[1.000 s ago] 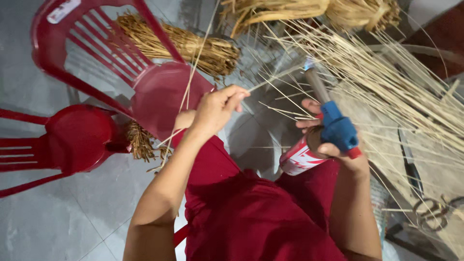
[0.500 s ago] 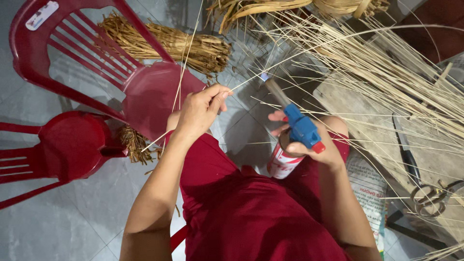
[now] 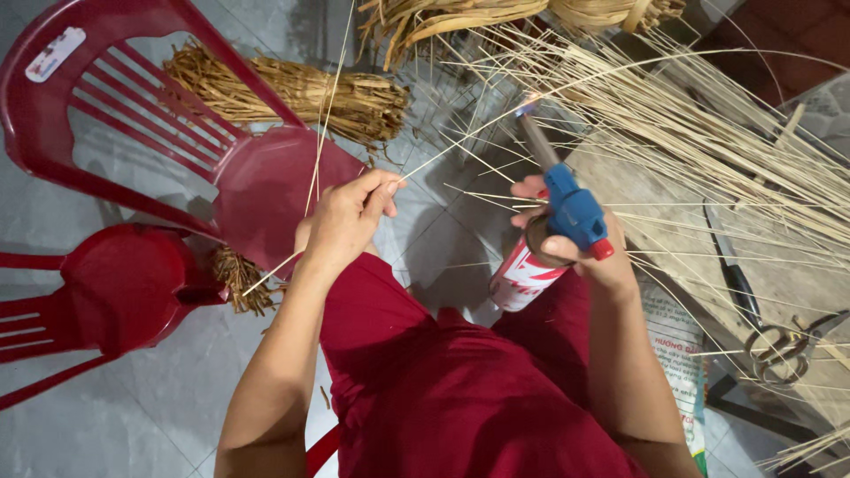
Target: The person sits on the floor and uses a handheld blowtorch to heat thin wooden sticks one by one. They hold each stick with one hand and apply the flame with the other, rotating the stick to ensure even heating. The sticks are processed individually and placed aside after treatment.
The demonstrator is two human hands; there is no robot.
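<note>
My left hand (image 3: pixel 347 217) pinches a thin pale reed strip (image 3: pixel 460 142) between thumb and fingers, over my lap in red cloth. The strip runs from below the hand up and right toward the torch's nozzle. My right hand (image 3: pixel 584 243) grips a gas torch (image 3: pixel 558 221): a red and white can with a blue head and a dark metal nozzle pointing up and away. The nozzle tip sits close to the strip. No flame can be made out.
A dark red plastic chair (image 3: pixel 266 186) stands to the left, a second one (image 3: pixel 106 292) nearer. A brown fibre bundle (image 3: pixel 301 93) lies behind the chair. Several long pale reeds (image 3: pixel 708 133) fan across the right. Scissors (image 3: pixel 779 354) and a knife (image 3: pixel 730 274) lie at right.
The view has shifted. My right hand keeps the torch with its nozzle by the strip. My left hand still pinches the strip, which now slants toward the nozzle tip.
</note>
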